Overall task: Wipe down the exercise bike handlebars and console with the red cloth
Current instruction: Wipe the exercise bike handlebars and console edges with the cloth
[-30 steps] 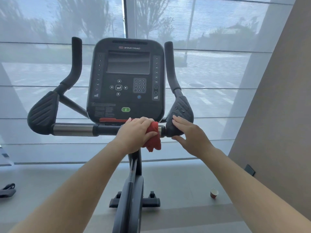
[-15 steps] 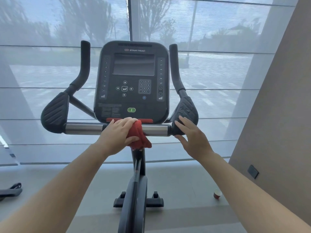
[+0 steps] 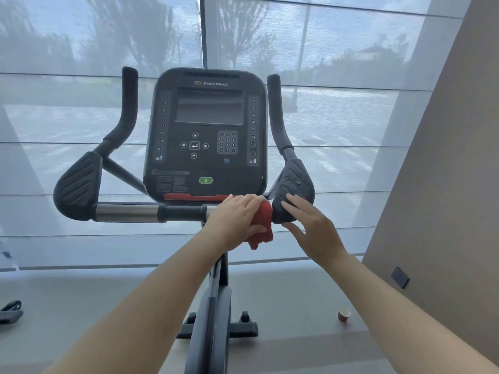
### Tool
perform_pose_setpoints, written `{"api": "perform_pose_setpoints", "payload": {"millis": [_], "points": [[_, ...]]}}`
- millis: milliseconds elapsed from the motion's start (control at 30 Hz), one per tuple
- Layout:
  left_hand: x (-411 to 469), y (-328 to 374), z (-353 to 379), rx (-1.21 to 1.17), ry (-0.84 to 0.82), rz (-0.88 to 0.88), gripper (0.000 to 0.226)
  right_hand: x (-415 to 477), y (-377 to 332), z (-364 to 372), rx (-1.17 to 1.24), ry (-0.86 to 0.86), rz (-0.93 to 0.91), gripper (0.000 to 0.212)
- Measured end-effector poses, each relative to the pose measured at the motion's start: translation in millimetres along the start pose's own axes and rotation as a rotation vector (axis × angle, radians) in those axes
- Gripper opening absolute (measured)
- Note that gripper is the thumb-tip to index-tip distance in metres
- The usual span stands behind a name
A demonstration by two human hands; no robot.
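— Where is the crumpled red cloth?
— Your left hand grasps it around the silver metal handlebar tube, just beside the black ribbed rubber pad on the right (below the black square console).
— And my right hand?
— Released: its straight fingers rest on that pad.

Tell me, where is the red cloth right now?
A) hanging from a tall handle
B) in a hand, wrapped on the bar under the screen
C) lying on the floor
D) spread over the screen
B: the left hand grips the red cloth around the horizontal bar below the console, right beside the padded rest that the right hand touches with straight fingers.
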State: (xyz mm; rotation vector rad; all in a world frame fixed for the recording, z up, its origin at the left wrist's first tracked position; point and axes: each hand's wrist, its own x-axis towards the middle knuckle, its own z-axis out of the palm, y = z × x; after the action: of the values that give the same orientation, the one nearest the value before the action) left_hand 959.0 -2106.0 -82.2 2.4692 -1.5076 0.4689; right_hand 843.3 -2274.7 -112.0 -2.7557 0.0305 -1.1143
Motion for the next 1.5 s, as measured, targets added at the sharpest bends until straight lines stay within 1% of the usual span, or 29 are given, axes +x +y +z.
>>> {"api": "perform_pose_setpoints", "payload": {"millis": [167,300,367,433,567,700,800,867,967,1100,1167,1267,1367,1500], "points": [[-23.6,-37.0,-13.9,-0.043,-0.021,-0.072,0.052,0.0,0.7,0.3,0.008,-0.001,0.009,0.047],[-53.9,-80.8,-29.9,0.035,-0.07,-0.194,0.054,1.7,1.0,-4.2,-0.016,-0.023,-0.014,0.045],[-62.3,-88.9,-33.4,0.059,-0.089,-0.258,0.055,1.1,-1.5,-3.6,-0.022,-0.02,-0.001,0.045],[-63.7,-87.4,-33.3,0.054,-0.082,-0.274,0.054,1.9,-6.1,-1.5,-0.023,-0.012,0.025,0.044],[-62.9,-88.7,-32.2,0.068,-0.109,-0.212,0.057,5.0,-15.3,4.0,-0.029,-0.022,0.039,0.045],[-65.3,-99.6,-33.7,0.076,-0.148,-0.18,0.062,9.7,-29.9,6.5,-0.012,-0.036,-0.008,0.047],[-67.4,-97.1,-29.3,0.135,-0.092,-0.176,0.06,19.3,-51.3,15.4,0.012,-0.043,-0.077,0.048],[-72.2,-96.0,-21.3,0.154,0.0,-0.165,0.057,24.4,-64.7,23.4,0.037,-0.044,-0.058,0.05],[-76.4,-98.3,-14.0,0.082,0.092,-0.161,0.053,22.4,-70.5,29.8,0.02,-0.052,-0.046,0.05],[-68.3,-100.5,-15.9,-0.03,0.079,-0.146,0.045,8.6,-57.9,21.8,-0.023,-0.025,0.0,0.048],[-65.4,-99.8,-16.2,-0.08,0.086,-0.148,0.041,1.6,-50.1,15.3,-0.026,-0.011,0.052,0.047],[-61.3,-93.2,-17.3,-0.112,0.089,-0.146,0.04,-7.3,-39.6,5.8,-0.031,-0.003,0.114,0.046],[-49.6,-70.7,-20.3,-0.134,0.071,-0.116,0.042,-13.2,-35.5,-1.8,-0.024,-0.011,0.159,0.045],[-24.0,-24.9,-19.8,-0.062,0.019,-0.08,0.047,-16.8,-27.9,-10.0,0.008,-0.047,0.19,0.045]]}}
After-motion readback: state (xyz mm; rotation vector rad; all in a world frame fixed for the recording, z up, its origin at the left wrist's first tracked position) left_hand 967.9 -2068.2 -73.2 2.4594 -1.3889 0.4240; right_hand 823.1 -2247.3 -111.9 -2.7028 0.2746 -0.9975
